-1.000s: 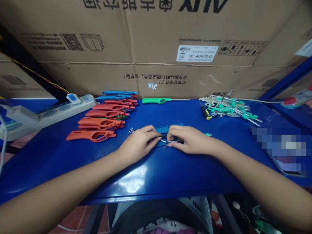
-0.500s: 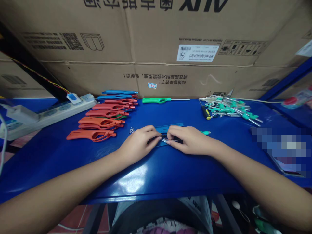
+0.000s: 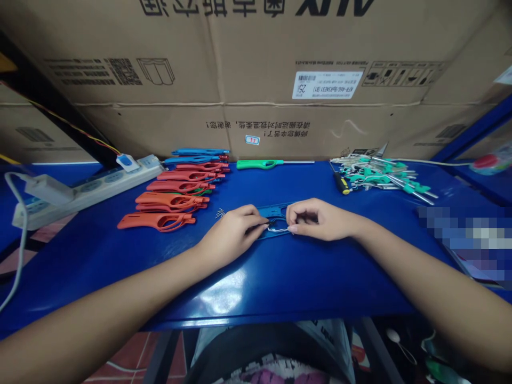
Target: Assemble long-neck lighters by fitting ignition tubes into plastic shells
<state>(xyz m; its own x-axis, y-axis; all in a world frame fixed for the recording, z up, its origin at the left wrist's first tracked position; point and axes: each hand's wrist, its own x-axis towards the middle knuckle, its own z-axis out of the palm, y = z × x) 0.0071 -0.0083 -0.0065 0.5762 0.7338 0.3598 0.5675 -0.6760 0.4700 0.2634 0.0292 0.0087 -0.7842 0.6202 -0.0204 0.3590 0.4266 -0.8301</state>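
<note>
A blue plastic shell (image 3: pixel 273 212) lies on the blue table between my hands. My left hand (image 3: pixel 244 229) is pinched at its left part, on a small black piece (image 3: pixel 272 223). A thin white wire (image 3: pixel 277 230) runs from there to the fingertips of my right hand (image 3: pixel 310 218), which are closed at the shell's right part. My right fingers cover much of that end. Just left of my left hand is a small pile of screws (image 3: pixel 220 213).
Red and orange lighter shells (image 3: pixel 156 221) line the left, near a power strip (image 3: pixel 100 184). A green lighter (image 3: pixel 256 164) lies at the back. Teal-and-metal parts (image 3: pixel 384 173) and a screwdriver (image 3: pixel 342 184) are at right. A cardboard box (image 3: pixel 256 112) stands behind.
My right hand has moved slightly right, away from my left hand, and the white wire now spans the gap. The teal-tipped part beyond my right hand no longer shows. The view has shifted slightly.
</note>
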